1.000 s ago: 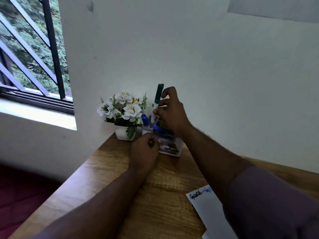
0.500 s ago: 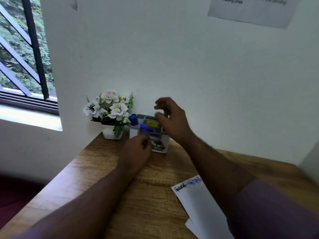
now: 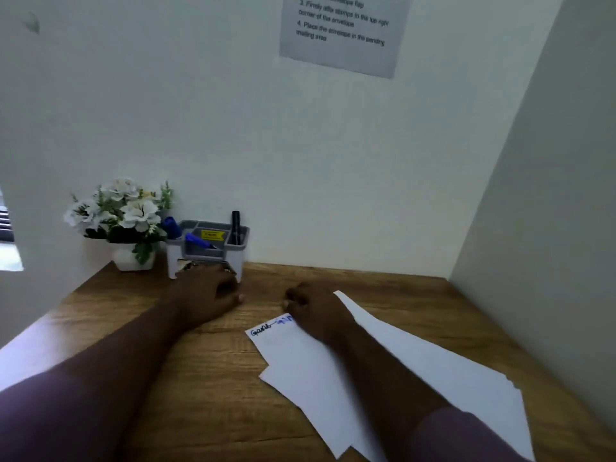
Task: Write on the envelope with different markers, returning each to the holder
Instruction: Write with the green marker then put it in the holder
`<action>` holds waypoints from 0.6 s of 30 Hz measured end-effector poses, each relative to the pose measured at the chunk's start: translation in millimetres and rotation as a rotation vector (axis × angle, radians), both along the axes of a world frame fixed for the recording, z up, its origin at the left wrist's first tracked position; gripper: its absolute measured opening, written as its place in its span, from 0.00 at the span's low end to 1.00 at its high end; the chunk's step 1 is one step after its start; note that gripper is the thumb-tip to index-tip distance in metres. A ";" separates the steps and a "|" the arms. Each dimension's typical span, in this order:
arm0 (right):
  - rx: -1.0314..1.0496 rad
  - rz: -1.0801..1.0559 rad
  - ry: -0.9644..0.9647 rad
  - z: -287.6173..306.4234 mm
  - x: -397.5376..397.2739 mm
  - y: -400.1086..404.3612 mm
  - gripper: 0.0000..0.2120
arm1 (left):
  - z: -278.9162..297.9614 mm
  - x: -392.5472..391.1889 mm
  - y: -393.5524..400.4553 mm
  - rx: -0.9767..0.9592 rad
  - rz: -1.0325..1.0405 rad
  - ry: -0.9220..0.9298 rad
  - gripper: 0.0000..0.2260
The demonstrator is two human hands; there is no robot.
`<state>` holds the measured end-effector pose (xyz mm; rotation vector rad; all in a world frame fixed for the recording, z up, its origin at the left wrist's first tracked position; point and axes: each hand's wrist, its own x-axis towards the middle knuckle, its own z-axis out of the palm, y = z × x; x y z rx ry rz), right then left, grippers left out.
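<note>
Wooden desk (image 3: 400, 295) carries everything we need: the white envelope (image 3: 333, 371) lies at our right on top of other white sheets, with black and blue writing along its near-left corner, and the grey-and-white marker holder (image 3: 206, 250) stands against the wall beside a pot of white flowers (image 3: 123, 211). In the holder we see a black marker (image 3: 235, 225) upright in the right compartment, a blue marker (image 3: 196, 241) lying slanted across the middle, and a second blue cap (image 3: 171, 225) at the left edge. Our left hand (image 3: 206, 295) rests loosely curled on the desk just in front of the holder; we cannot tell whether it grips anything. Our right hand (image 3: 313, 311) is curled over the top edge of the envelope, next to the written words, and whether it pinches a marker is hidden from us. We judge that we are between markers: two colours are down on the paper. The next move, as we read it, calls for reaching to the holder, drawing out a fresh colour such as the black one, uncapping it and bringing the tip down beyond the blue word, while one hand steadies the envelope.
</note>
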<state>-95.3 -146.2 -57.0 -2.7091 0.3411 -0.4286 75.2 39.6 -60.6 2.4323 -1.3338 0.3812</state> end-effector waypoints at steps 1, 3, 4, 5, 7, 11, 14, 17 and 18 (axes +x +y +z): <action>-0.022 0.004 -0.011 0.1 1.2 -2.1 0.09 | 0.5 0.8 -1.0 0.004 -0.001 -0.012 0.25; -0.041 0.018 -0.028 -0.7 3.2 -7.7 0.09 | -0.2 0.3 -2.9 0.012 -0.007 -0.023 0.25; -0.039 0.022 -0.035 -1.4 4.3 -9.4 0.10 | -1.1 0.4 -3.3 0.013 -0.004 -0.024 0.24; -0.033 0.017 -0.042 -2.6 5.1 -10.3 0.10 | -2.1 0.1 -3.4 0.011 -0.002 -0.025 0.24; -0.032 0.010 -0.051 -3.6 7.9 -12.3 0.11 | -0.1 -2.7 -3.3 0.024 0.000 -0.022 0.24; -0.059 0.008 -0.044 -8.6 13.9 -18.0 0.12 | 1.2 -10.9 -9.6 0.075 0.065 -0.007 0.18; -0.086 0.008 -0.049 -14.9 17.9 -20.6 0.13 | -5.1 -23.1 -22.9 0.024 0.176 -0.018 0.16; -0.110 -0.009 -0.068 -17.5 16.4 -17.9 0.14 | -8.4 -35.2 -25.4 -0.020 0.221 -0.014 0.14; -0.111 -0.009 -0.065 -16.6 16.0 -17.0 0.14 | -7.8 -37.2 -24.8 -0.034 0.229 -0.004 0.14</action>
